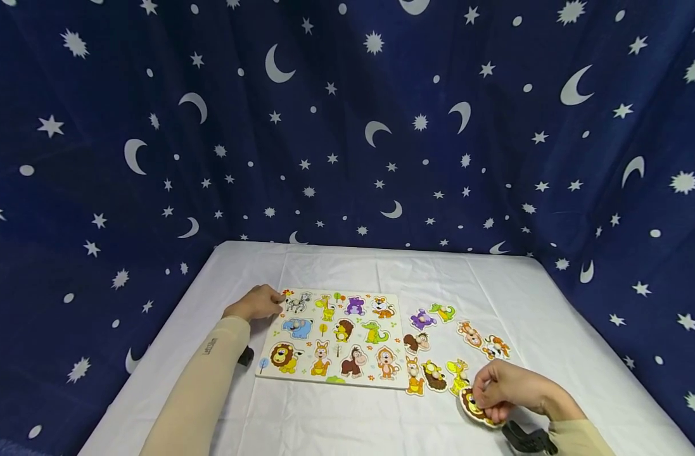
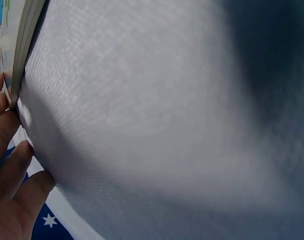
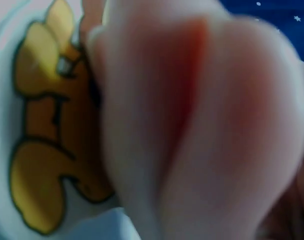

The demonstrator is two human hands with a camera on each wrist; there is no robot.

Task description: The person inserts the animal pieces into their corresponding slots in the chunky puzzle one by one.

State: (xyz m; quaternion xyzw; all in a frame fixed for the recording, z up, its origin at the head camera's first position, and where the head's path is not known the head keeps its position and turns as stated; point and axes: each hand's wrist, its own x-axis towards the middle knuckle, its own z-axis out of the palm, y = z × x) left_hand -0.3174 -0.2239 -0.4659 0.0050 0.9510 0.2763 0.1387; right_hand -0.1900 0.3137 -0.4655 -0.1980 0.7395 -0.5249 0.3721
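A wooden animal puzzle board (image 1: 308, 316) lies flat on the white-covered table, with pictures of several animals. My left hand (image 1: 258, 302) touches its far left corner beside the zebra (image 1: 298, 303). In the left wrist view, fingers (image 2: 22, 192) rest loosely by the board's edge (image 2: 22, 45), some on the cloth. With thumb and fingers, my right hand (image 1: 515, 388) pinches a lion puzzle piece (image 1: 472, 410), tilted at the near right. Up close, the lion's yellow-orange body (image 3: 39, 115) shows beside blurred fingers, which hide the rest of it.
Several loose pieces lie right of the board: hippo (image 1: 422, 319), crocodile (image 1: 441, 311), gorilla (image 1: 417, 342), monkey (image 1: 469, 334), tiger (image 1: 496, 347), kangaroo (image 1: 414, 377), hedgehog (image 1: 434, 376) and giraffe (image 1: 458, 375). A dark blue star-and-moon curtain (image 1: 347, 158) hangs behind the table.
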